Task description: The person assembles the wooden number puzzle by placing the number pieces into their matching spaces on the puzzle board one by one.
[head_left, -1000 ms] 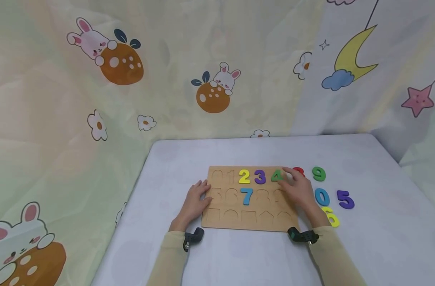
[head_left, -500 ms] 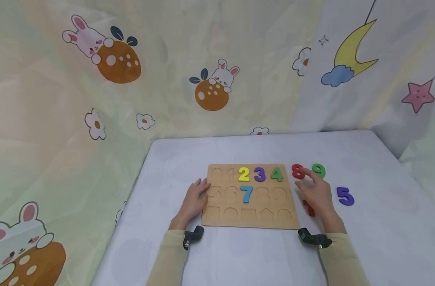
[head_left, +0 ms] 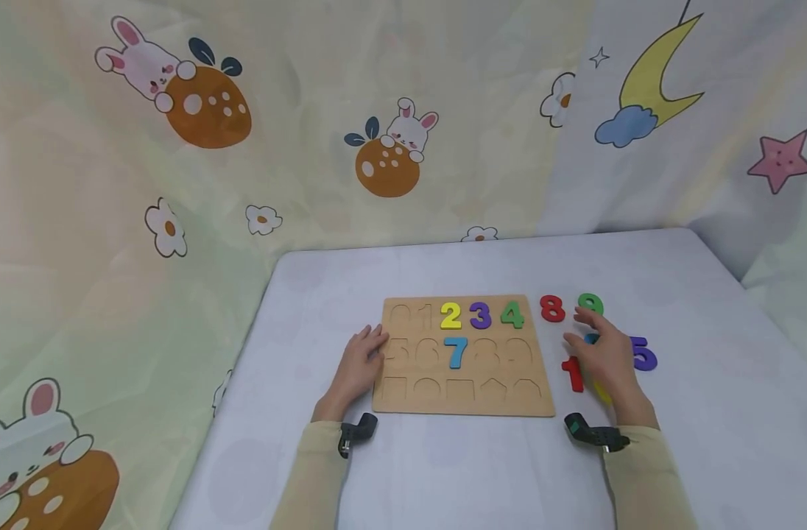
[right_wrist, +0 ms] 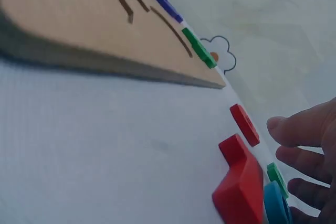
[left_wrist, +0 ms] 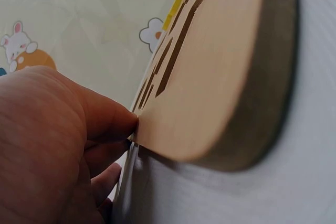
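A wooden number puzzle board (head_left: 437,372) lies flat, with yellow 2 (head_left: 450,316), purple 3 (head_left: 480,316), green 4 (head_left: 512,315) and blue 7 (head_left: 455,353) on it. Along its left edge rests my left hand (head_left: 355,368), thumb tip at the board's side in the left wrist view. Over the loose numbers right of the board hovers my right hand (head_left: 609,361), thumb and fingers apart, nothing between them. It partly covers the blue 0 (right_wrist: 273,203), the yellow 6 (head_left: 601,392) and the purple 5 (head_left: 645,356). Its fingertips overlap the green 9 (head_left: 590,300).
Red 8 (head_left: 552,308) lies by the board's upper right corner, and red 1 (head_left: 573,374) beside its right edge. The board has outlined recesses in three rows. A white cloth covers the table (head_left: 443,471); a printed curtain (head_left: 311,88) hangs behind.
My right hand has left the green 4 on the board and moved right, past the red 8, to the loose numbers. The left hand stays at the board's edge.
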Demonstrator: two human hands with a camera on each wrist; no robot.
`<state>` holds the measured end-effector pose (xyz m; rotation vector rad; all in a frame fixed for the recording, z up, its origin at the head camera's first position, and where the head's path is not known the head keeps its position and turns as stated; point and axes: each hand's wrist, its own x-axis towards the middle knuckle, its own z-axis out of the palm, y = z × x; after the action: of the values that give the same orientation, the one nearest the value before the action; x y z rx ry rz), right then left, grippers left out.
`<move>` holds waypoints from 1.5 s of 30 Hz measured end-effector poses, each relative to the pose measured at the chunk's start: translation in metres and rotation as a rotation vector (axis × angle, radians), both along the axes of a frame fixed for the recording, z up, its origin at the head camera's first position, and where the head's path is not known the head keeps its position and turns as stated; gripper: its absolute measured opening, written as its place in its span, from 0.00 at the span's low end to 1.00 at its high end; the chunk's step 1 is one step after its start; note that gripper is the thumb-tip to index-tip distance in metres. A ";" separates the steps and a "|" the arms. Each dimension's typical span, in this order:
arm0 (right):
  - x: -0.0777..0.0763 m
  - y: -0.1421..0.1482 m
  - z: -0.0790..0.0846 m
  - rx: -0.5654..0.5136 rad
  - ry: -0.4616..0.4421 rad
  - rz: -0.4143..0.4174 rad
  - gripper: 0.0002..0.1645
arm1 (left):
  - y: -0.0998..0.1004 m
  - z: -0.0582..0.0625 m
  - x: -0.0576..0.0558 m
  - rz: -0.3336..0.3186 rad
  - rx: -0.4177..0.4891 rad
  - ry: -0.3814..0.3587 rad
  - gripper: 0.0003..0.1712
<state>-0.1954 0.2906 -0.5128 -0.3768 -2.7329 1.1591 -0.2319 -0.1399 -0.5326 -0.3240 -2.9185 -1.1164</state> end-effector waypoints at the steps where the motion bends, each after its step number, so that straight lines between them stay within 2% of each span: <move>1: 0.000 0.001 0.000 0.002 -0.010 -0.003 0.36 | 0.000 0.000 0.000 0.002 -0.001 -0.004 0.24; 6: 0.008 0.012 0.007 0.052 -0.099 0.029 0.41 | 0.000 -0.001 0.000 0.001 0.001 0.000 0.24; 11: 0.018 0.026 0.018 0.128 -0.206 0.131 0.48 | 0.000 0.000 0.000 -0.003 0.003 0.003 0.24; 16: 0.021 0.033 0.022 0.140 -0.253 0.213 0.51 | 0.000 0.001 0.000 0.002 0.012 -0.001 0.24; 22: 0.020 0.033 0.020 0.120 -0.231 0.239 0.49 | -0.001 0.002 0.001 0.004 0.020 0.001 0.24; 30: 0.018 0.030 0.011 0.127 -0.206 0.184 0.49 | 0.000 0.001 0.000 0.005 0.019 -0.005 0.24; 34: 0.016 0.024 0.007 0.136 -0.162 0.172 0.48 | 0.001 0.002 0.001 0.015 0.013 -0.013 0.24; 40: 0.013 0.009 0.011 0.134 -0.071 0.172 0.47 | 0.002 0.002 0.002 0.024 0.011 -0.016 0.24; 45: 0.012 0.001 0.012 0.129 -0.046 0.158 0.46 | 0.001 0.002 0.002 0.020 0.012 -0.007 0.24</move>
<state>-0.1836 0.2913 -0.5006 -0.1754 -2.9032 1.0126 -0.2303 -0.1387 -0.5308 -0.2903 -2.9125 -1.1343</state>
